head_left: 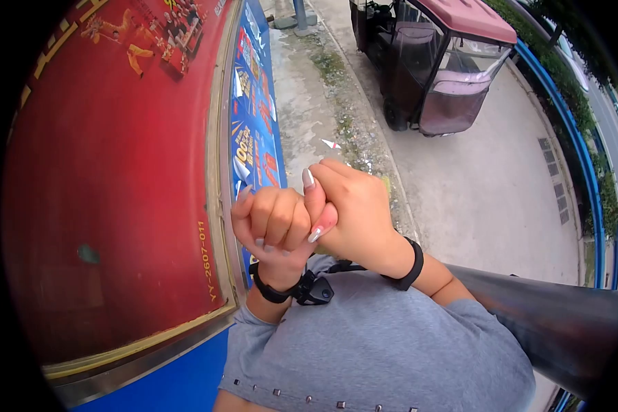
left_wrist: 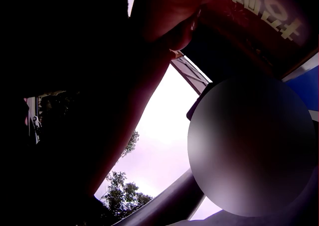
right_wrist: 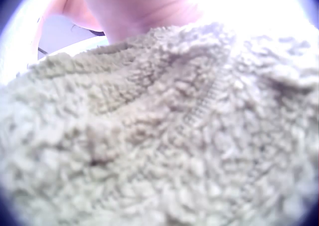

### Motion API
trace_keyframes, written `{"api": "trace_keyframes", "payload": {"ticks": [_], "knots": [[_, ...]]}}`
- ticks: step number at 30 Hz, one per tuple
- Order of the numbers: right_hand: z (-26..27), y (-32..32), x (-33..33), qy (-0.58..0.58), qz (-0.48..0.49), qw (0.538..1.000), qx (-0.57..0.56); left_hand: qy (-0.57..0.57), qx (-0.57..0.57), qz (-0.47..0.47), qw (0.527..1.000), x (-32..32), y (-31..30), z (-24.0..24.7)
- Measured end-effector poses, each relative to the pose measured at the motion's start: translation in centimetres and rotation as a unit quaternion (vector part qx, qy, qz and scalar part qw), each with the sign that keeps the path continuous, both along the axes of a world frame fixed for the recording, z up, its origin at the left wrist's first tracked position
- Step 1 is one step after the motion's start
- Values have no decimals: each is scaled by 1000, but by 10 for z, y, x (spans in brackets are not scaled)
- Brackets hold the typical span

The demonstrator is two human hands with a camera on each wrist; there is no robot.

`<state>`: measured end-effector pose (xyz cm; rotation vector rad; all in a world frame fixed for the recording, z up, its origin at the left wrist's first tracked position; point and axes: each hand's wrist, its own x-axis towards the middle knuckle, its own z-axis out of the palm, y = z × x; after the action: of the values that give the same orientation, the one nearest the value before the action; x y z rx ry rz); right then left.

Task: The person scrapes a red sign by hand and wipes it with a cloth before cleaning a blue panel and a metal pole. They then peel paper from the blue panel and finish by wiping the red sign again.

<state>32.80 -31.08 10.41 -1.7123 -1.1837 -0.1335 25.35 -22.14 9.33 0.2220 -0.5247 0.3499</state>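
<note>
In the head view both hands meet in front of the chest, touching each other. The left hand [head_left: 275, 220] has its fingers curled in toward the palm, and its wrist bears a black strap with a small camera [head_left: 314, 290]. Against it presses the right hand [head_left: 357, 209], back of the hand up, fingers bent and one grey-nailed digit pointing upward. I cannot tell which hand the overlapping digits between them belong to. No object shows in either hand. Skin [right_wrist: 144, 9] appears above a pale fuzzy fabric [right_wrist: 164, 131] in the right wrist view.
A red sign panel [head_left: 117, 206] on a blue base stands close on the left, beside blue posters [head_left: 254, 117]. A covered three-wheeler [head_left: 439, 69] is parked ahead on the pavement [head_left: 474, 192]. A dark thick pipe-like bar [head_left: 556, 316] lies at the right.
</note>
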Motion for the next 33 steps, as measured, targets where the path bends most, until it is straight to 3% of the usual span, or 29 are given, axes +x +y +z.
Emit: {"api": "trace_keyframes", "payload": {"ticks": [5, 10, 17, 29, 31, 33], "knots": [[14, -7, -6, 92, 28, 988, 122, -24, 80, 16, 996, -4, -11, 16], [20, -16, -12, 66, 16, 981, 185, -32, 157, 23, 987, -7, -20, 26], [16, -23, -10, -48, -39, 992, 114, -28, 127, 47, 990, -6, -26, 24], [16, -22, -12, -12, -1, 993, 120, -49, 121, 18, 991, -10, -20, 19], [15, -16, -13, 7, 1, 986, 167, -44, 136, 4, 990, -13, -11, 23], [17, -12, -14, 16, 13, 983, 183, -88, 36, -35, 995, -11, -13, 22]]}}
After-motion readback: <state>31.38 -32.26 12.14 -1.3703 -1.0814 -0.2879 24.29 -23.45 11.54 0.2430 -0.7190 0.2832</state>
